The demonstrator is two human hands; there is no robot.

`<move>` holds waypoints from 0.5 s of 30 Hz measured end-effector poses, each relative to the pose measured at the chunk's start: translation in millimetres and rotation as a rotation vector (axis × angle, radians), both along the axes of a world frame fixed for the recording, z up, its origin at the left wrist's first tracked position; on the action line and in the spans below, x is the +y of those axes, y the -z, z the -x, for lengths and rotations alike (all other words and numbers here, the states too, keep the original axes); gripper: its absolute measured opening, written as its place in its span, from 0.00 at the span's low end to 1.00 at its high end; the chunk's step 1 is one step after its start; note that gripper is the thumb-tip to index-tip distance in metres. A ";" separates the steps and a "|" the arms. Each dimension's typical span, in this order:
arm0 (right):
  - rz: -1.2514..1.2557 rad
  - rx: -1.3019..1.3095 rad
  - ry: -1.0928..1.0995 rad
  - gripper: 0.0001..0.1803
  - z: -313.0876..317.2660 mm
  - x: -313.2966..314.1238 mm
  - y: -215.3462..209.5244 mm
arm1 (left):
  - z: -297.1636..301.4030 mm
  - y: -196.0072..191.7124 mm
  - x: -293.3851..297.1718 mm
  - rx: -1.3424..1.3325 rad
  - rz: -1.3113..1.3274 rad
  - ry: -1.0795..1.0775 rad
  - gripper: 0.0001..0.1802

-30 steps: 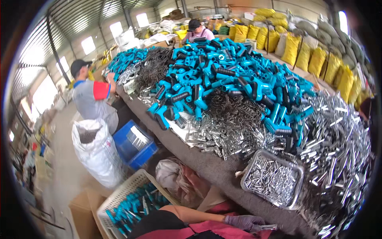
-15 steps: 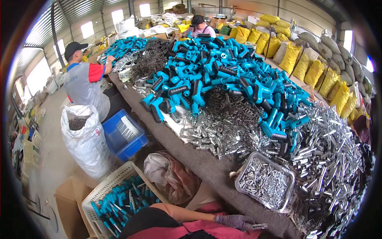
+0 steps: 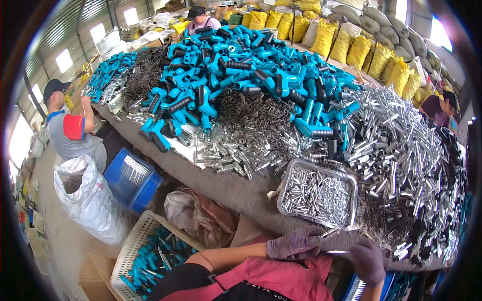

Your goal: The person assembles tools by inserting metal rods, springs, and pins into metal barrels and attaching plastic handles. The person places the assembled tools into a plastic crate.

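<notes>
My left hand [image 3: 295,244], in a grey-purple glove, is closed with a short silver metal cylinder [image 3: 331,233] sticking out of its fingertips. It is just below the clear plastic tray [image 3: 282,203] of small silver pins and fittings. To its right is my gloved right hand [image 3: 369,262], at the table's near edge. Its fingers are smeared by motion, so I cannot make out whether they hold anything. A thin bright sliver [image 3: 338,252] shows between the two hands; what it is stays unclear.
Teal tool housings [image 3: 216,75] are heaped beyond dark coiled springs [image 3: 251,108]. Silver tubes [image 3: 391,145] pile up at right. At lower left stand a cream basket [image 3: 131,244] of teal tools, a blue bin [image 3: 145,193] and a white sack [image 3: 88,200]. A co-worker [image 3: 75,128] sits at left.
The view has shifted, with the table's things now further left and higher. My left hand has risen nearer the tray, still with the metal cylinder. My right hand has come into view.
</notes>
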State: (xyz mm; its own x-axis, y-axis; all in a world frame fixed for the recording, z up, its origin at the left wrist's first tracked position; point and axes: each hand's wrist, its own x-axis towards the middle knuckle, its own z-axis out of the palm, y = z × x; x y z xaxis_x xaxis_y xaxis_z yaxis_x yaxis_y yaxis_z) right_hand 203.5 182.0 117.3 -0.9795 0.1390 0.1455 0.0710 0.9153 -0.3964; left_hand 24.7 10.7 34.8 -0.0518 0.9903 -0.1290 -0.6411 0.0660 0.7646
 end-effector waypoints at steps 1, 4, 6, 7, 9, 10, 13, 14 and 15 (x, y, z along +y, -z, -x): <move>-0.033 -0.020 -0.121 0.07 27.1 -11.8 -2.4 | 5.1 0.2 -0.4 -0.008 0.001 0.007 0.25; -0.140 -0.434 -0.293 0.10 90.1 -13.8 16.5 | 30.0 -10.2 -17.1 0.055 -0.024 0.029 0.24; 0.647 -0.169 -0.327 0.11 117.3 -6.1 54.7 | 39.6 9.4 -22.3 0.350 -0.050 -0.297 0.22; 1.068 -0.259 -0.059 0.13 127.3 -35.5 28.0 | 45.5 20.6 -39.2 0.188 0.085 -0.372 0.22; 1.180 -0.379 -0.070 0.12 155.2 -21.0 44.3 | 56.0 -4.1 -51.9 0.023 0.088 -0.427 0.21; 1.396 -0.277 -0.089 0.11 162.1 -32.6 40.5 | 61.3 -13.2 -56.3 0.044 0.111 -0.466 0.20; 1.947 -0.187 0.126 0.10 176.9 -43.0 53.8 | 76.4 -0.2 -62.0 0.073 -0.026 -0.530 0.20; 2.043 -0.193 0.085 0.11 179.2 -44.0 58.0 | 78.7 3.3 -63.4 0.066 -0.012 -0.527 0.20; 2.052 -0.195 0.094 0.11 180.5 -46.5 59.7 | 80.9 6.3 -64.3 0.039 0.000 -0.531 0.20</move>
State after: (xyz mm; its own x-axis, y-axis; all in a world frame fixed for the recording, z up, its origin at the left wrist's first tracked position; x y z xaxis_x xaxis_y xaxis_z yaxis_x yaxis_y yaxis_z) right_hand 23.0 135.5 57.6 -0.9412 -0.0314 -0.3365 0.2397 -0.7639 -0.5991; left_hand -56.2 -53.7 28.5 -0.5510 0.8262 -0.1173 -0.5572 -0.2596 0.7888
